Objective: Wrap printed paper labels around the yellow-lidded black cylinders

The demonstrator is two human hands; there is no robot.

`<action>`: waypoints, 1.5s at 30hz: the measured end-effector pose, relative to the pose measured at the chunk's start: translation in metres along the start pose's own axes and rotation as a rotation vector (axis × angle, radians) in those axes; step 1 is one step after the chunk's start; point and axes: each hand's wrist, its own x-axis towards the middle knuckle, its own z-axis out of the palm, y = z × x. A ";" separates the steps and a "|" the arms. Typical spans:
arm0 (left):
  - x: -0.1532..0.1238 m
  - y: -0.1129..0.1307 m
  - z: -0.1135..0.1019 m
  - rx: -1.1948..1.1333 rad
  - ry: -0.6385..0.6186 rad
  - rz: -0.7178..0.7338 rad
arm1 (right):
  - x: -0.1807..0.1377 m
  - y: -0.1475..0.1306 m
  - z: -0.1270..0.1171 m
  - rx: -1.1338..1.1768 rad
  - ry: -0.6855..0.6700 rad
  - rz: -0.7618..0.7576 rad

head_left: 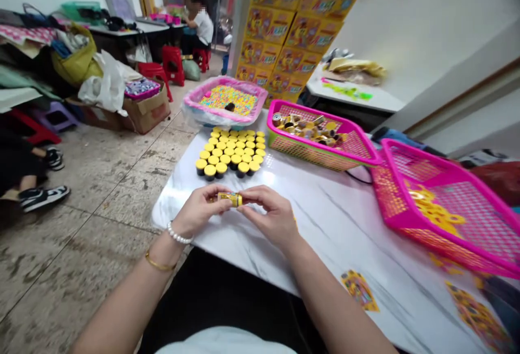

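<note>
A small printed canister [229, 198] with a yellow end lies sideways between my two hands, just above the table's near edge. The fingers of my left hand [203, 208] are wrapped round its left part. My right hand [270, 213] pinches its yellow right end between thumb and fingers. Just beyond my hands, several black canisters with yellow caps [225, 159] stand upright in close rows. My fingers hide part of the held canister.
On the white table [317, 224] stand a basin of colourful beads [190, 102], a pink basket of canisters [345, 162] and a pink basket of yellow rings [390, 197]. Printed cards [359, 289] lie at right. Stacked yellow boxes [280, 29] rise behind. A person [203, 26] sits farther back.
</note>
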 end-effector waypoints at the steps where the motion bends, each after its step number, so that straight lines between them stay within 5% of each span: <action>1: 0.000 0.000 0.000 -0.043 -0.010 0.005 | -0.001 -0.001 0.001 0.011 0.010 0.038; 8: -0.005 0.004 0.002 -0.030 -0.057 0.052 | -0.001 -0.003 0.008 0.356 -0.007 0.656; 12: -0.005 0.003 0.003 -0.008 -0.070 0.089 | 0.002 -0.001 0.010 0.512 -0.024 0.779; 15: -0.004 0.002 0.004 -0.004 -0.011 0.103 | 0.000 -0.001 0.012 0.482 -0.016 0.651; 18: -0.003 0.001 0.005 0.016 0.057 0.071 | -0.004 -0.003 0.015 0.275 0.051 0.330; 24: 0.002 0.003 0.007 0.036 -0.022 -0.104 | -0.009 -0.008 0.015 -0.109 0.034 -0.083; 34: 0.001 0.004 0.000 -0.124 -0.137 -0.090 | -0.004 0.011 0.005 0.158 -0.030 0.166; 45: 0.004 -0.002 -0.003 -0.187 -0.176 -0.141 | -0.008 -0.002 0.013 0.348 -0.009 0.098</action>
